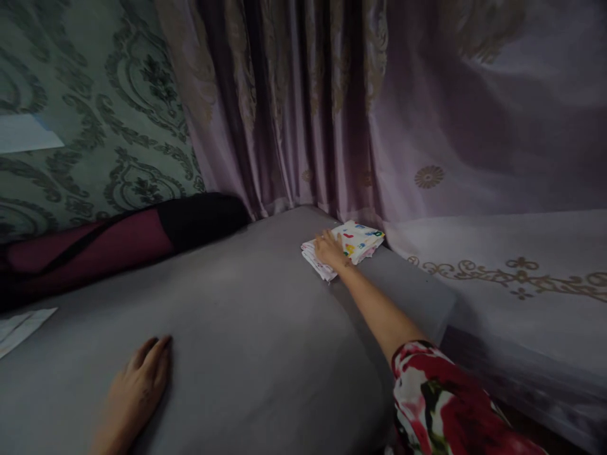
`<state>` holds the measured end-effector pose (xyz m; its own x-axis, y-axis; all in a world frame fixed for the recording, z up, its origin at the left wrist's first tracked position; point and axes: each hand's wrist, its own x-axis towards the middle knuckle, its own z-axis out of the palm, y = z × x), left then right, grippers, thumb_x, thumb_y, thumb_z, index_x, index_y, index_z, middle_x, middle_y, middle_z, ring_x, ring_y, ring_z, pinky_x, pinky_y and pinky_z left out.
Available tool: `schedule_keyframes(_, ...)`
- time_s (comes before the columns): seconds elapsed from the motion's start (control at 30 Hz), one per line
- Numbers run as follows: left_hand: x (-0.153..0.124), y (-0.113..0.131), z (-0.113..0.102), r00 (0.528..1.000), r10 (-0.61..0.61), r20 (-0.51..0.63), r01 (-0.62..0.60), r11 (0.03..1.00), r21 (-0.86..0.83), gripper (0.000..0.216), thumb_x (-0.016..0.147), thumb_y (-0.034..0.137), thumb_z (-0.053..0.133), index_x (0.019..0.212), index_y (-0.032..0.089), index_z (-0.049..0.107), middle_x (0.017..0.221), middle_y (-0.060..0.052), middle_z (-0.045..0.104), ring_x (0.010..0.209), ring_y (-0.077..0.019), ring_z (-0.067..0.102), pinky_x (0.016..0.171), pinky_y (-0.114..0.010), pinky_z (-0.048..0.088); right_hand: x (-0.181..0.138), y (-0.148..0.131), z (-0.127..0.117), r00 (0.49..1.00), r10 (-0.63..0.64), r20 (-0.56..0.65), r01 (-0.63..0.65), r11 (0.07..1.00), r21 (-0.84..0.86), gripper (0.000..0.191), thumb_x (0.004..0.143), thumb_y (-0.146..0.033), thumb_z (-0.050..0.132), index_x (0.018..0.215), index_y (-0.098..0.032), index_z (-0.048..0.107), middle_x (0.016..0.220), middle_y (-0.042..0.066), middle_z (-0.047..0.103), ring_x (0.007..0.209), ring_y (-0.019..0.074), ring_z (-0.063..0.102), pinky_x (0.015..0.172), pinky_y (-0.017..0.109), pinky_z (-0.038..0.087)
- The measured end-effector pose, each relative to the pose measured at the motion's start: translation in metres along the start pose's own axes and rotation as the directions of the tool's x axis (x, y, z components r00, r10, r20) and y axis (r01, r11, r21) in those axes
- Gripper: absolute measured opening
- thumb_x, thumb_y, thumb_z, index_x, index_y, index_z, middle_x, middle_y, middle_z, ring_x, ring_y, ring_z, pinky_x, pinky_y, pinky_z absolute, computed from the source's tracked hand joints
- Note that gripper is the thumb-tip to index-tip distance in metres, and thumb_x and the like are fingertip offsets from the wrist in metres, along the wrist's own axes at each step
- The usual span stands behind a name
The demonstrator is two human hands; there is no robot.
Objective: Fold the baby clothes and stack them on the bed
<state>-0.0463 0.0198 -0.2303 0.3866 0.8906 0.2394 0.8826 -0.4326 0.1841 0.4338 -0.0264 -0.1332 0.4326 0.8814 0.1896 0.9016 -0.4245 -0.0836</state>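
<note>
My right hand (331,249) is stretched far out and lies on top of a small stack of folded cloth (361,239). The cloth is white with colourful printed shapes, and pinkish layers show at its edges. Fingers of this hand look spread over the near left part of the stack; their tips are partly hard to make out. Down at the lower left, my left hand (142,379) rests on the grey bed surface (237,322), fingers extended, with nothing in it.
A long maroon and black bag (142,230) lies along the patterned green wall. White paper (23,325) sits at the left edge, and another white sheet (28,133) is on the wall. Pinkish curtains (294,126) hang behind the bed's far corner and along its right side.
</note>
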Motion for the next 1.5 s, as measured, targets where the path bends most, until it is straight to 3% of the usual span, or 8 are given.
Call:
schedule_keyframes(0.17,0.0,0.0,-0.001,0.999,0.027,-0.024,-0.027,1.0,-0.002,0.064,0.092,0.046,0.016,0.125,0.007,0.056,0.129,-0.02,0.053,0.114,-0.0327,0.056,0.1,-0.045,0.043,-0.045,-0.113,0.009,0.955,-0.297,0.013,0.284,0.924,0.256,0.043,0.097,-0.034,0.026,0.125,-0.018,0.055,0.141,0.014,0.047,0.129,0.0271,0.04,0.107,0.051,0.026)
schedule_keyframes(0.43,0.0,0.021,-0.006,0.994,-0.014,-0.104,0.006,0.997,-0.078,0.044,0.092,0.034,0.031,0.12,0.016,0.06,0.129,-0.014,0.056,0.116,-0.0268,0.055,0.103,-0.042,0.041,-0.115,-0.252,0.028,0.747,-0.659,0.087,0.557,0.693,0.458,0.037,0.093,-0.036,0.039,0.121,-0.019,0.056,0.136,0.013,0.05,0.126,0.0269,0.043,0.102,0.046,0.034)
schedule_keyframes(0.67,0.001,0.04,-0.033,0.999,-0.043,0.007,0.043,0.996,-0.072,0.036,0.087,0.016,0.043,0.118,0.016,0.061,0.127,-0.012,0.058,0.118,-0.0203,0.053,0.103,-0.033,0.04,-0.141,-0.276,0.04,0.727,-0.682,0.083,0.603,0.691,0.397,0.046,0.095,-0.031,0.033,0.134,-0.011,0.049,0.142,0.017,0.046,0.132,0.0291,0.038,0.108,0.047,0.026)
schedule_keyframes(0.83,0.01,0.007,-0.054,0.99,0.092,0.105,-0.066,0.971,-0.228,0.031,0.089,0.018,0.045,0.114,0.016,0.064,0.119,-0.009,0.064,0.108,-0.0168,0.06,0.096,-0.025,0.044,-0.137,-0.282,0.068,0.688,-0.726,-0.014,0.702,0.66,0.267,0.05,0.095,-0.031,0.03,0.136,-0.007,0.048,0.145,0.018,0.043,0.134,0.0306,0.035,0.11,0.047,0.021)
schedule_keyframes(0.97,0.004,-0.034,-0.072,0.988,-0.136,0.068,0.149,0.947,-0.285,0.028,0.085,0.018,0.049,0.105,0.017,0.069,0.102,-0.006,0.072,0.092,-0.0155,0.065,0.086,-0.023,0.048,-0.138,-0.283,0.077,0.67,-0.739,-0.068,0.73,0.639,0.245,0.052,0.095,-0.032,0.028,0.136,-0.008,0.049,0.144,0.017,0.044,0.133,0.0307,0.037,0.109,0.048,0.024)
schedule_keyframes(1.13,-0.022,-0.107,-0.11,0.884,-0.461,-0.074,0.43,0.866,-0.256,0.027,0.081,0.017,0.051,0.096,0.017,0.073,0.095,-0.006,0.074,0.089,-0.0177,0.066,0.084,-0.026,0.049,-0.137,-0.283,0.078,0.665,-0.743,-0.083,0.736,0.631,0.248,0.053,0.095,-0.033,0.027,0.135,-0.007,0.051,0.142,0.018,0.046,0.132,0.031,0.039,0.109,0.049,0.026)
schedule_keyframes(1.27,-0.052,-0.173,-0.153,0.72,-0.661,-0.21,0.632,0.75,-0.193,0.028,0.08,0.017,0.05,0.096,0.014,0.073,0.098,-0.01,0.073,0.093,-0.0221,0.066,0.085,-0.031,0.048,-0.137,-0.283,0.078,0.66,-0.745,-0.102,0.743,0.626,0.236,0.054,0.095,-0.032,0.026,0.134,-0.006,0.051,0.141,0.018,0.047,0.132,0.0312,0.04,0.108,0.049,0.027)
schedule_keyframes(1.5,-0.084,-0.247,-0.203,0.481,-0.798,-0.363,0.823,0.554,-0.127,0.036,0.077,0.019,0.05,0.108,0.009,0.067,0.104,-0.013,0.07,0.1,-0.0239,0.062,0.086,-0.029,0.045,-0.136,-0.284,0.08,0.649,-0.75,-0.125,0.754,0.614,0.234,0.055,0.094,-0.033,0.025,0.132,-0.005,0.053,0.14,0.019,0.048,0.131,0.0322,0.041,0.108,0.05,0.028)
